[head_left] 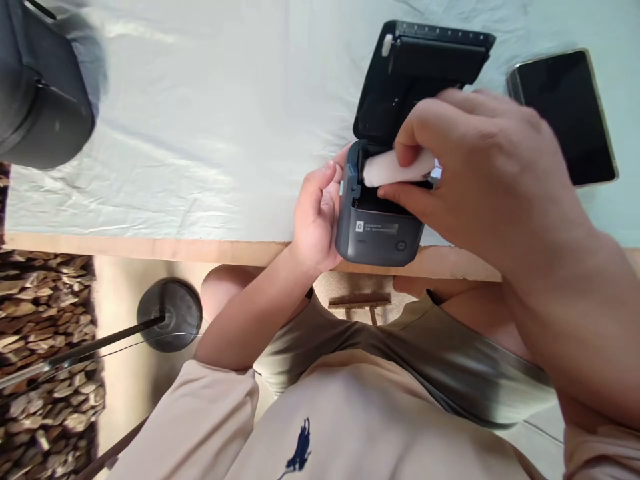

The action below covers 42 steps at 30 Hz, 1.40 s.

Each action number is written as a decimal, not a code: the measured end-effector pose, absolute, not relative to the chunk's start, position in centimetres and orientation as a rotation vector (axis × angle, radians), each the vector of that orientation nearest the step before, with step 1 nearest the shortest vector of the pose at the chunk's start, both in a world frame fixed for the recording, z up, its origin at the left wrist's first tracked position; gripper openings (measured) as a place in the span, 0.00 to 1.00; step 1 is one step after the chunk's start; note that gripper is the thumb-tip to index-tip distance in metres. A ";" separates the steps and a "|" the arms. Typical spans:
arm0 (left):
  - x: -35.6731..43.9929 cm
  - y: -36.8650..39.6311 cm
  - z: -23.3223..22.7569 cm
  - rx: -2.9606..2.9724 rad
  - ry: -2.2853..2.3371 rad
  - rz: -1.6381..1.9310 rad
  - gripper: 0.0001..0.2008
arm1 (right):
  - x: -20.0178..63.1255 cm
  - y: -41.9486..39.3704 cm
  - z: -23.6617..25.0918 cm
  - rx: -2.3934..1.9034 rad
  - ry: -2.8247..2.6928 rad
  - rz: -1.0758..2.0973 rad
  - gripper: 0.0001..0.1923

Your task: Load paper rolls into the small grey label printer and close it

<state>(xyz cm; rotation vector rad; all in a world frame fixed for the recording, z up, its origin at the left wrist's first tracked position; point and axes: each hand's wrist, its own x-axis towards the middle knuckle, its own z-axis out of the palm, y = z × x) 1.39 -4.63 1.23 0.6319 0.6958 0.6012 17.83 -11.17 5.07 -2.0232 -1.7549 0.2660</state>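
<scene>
While the left hand [316, 217] presses against the left side of a small dark-grey label printer [379, 227], the right hand [480, 180] comes over it from the right with a white paper roll [395, 167]. Seen from the head camera, the printer sits at the near edge of a table spread with a pale cloth [200, 133], its body partly overhanging the wooden edge. Its lid [417, 67] is swung up and back, leaving the paper bay open.

The roll lies crosswise over the open bay, at the level of its upper rim; whether it is fully seated I cannot tell. The right thumb sits on the near side of the roll and the index finger curls over its far side, so the roll is pinched between them near its right end, with its left end sticking out clear of the fingers. The other right fingers are curled in behind.

The left fingers are curved loosely, thumb up beside the printer's corner, palm touching the casing; they brace it rather than close round it.

A dark-screened phone [567, 113] lies on the cloth to the right of the printer, well apart. At the far left corner stands a black rounded object [40, 93], blurred.
</scene>
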 end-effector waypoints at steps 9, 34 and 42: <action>1.3 -4.5 1.0 0.600 0.807 0.628 0.18 | 16.8 -12.3 4.3 -1.739 -1.605 0.064 0.19; 1.3 -4.7 0.6 0.627 0.665 0.656 0.14 | 18.5 -12.2 3.1 -1.508 -1.642 0.117 0.18; 1.4 -4.7 0.4 0.714 0.650 0.631 0.16 | 18.7 -12.9 3.1 -1.689 -1.753 -0.063 0.15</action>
